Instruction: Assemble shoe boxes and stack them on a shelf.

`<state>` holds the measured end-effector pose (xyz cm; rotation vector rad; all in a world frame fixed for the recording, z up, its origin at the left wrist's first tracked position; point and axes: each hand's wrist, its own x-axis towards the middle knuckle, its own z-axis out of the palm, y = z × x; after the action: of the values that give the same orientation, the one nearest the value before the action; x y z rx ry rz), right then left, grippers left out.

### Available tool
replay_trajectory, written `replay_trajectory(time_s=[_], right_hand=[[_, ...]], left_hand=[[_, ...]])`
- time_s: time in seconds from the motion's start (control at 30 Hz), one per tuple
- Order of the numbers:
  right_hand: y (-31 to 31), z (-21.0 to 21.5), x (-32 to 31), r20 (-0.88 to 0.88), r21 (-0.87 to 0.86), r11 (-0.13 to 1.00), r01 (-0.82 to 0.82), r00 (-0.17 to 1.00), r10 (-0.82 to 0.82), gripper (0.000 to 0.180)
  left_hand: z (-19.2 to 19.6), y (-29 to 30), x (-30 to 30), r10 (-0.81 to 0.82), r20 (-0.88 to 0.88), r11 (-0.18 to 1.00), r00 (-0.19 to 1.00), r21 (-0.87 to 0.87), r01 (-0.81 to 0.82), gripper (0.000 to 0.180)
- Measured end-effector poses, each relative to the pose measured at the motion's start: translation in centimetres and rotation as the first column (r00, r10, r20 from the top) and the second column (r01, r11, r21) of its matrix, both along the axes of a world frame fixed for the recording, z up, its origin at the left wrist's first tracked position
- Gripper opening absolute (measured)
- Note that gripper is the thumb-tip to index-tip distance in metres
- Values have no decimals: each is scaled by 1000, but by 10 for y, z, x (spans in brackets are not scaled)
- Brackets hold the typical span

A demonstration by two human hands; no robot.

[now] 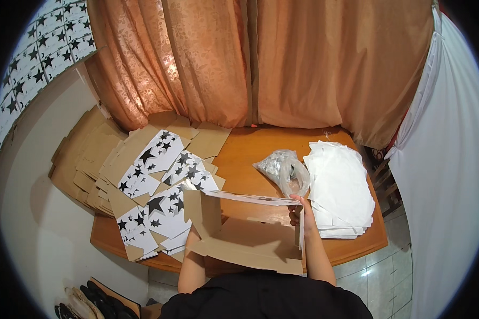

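Note:
An open brown cardboard box (250, 239) is held up in front of my body over the table's near edge, its hollow side facing me. White paper edges show along its far rim and right side. My right hand (299, 212) grips the box's far right corner, with fingers inside and around the wall. My left forearm reaches up to the box's left side, where the left wall hides my left hand and its fingers. Left of the box lie several white cardboard pieces with black stars (167, 207), overlapping one another.
Folded brown cardboard sheets (85, 159) are stacked at the table's left. A clear plastic bag (285, 170) with silvery contents sits beyond the box, beside a stack of white paper (340, 191) on the right. Orange curtains (303, 64) hang behind the wooden table (239, 154).

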<state>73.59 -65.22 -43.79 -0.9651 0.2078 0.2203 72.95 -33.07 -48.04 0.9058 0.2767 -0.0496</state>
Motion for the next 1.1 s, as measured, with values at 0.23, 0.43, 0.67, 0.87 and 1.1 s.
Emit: replay_trajectory(time_s=[0.23,0.43,0.67,0.87,1.1], right_hand=[[-3,-51,31,-92,-136,990,-37,995,24,36],[-19,-156,42,-225,-355,931,91,958,-179,43],[-27,-177,30,280,-578,720,384,922,-266,25],[-5,-170,36,126,-315,912,262,964,-233,22],[-1,-163,43,169,-411,858,309,950,-261,27]], left_hand=[[-74,25,23,-182,3,978,983,104,180,44],[-125,34,5,-370,-236,929,899,-115,352,44],[-93,-6,9,-152,-104,982,983,99,162,45],[-63,-28,24,86,140,973,986,203,-113,46],[-54,-11,23,-82,106,997,991,-4,83,51]])
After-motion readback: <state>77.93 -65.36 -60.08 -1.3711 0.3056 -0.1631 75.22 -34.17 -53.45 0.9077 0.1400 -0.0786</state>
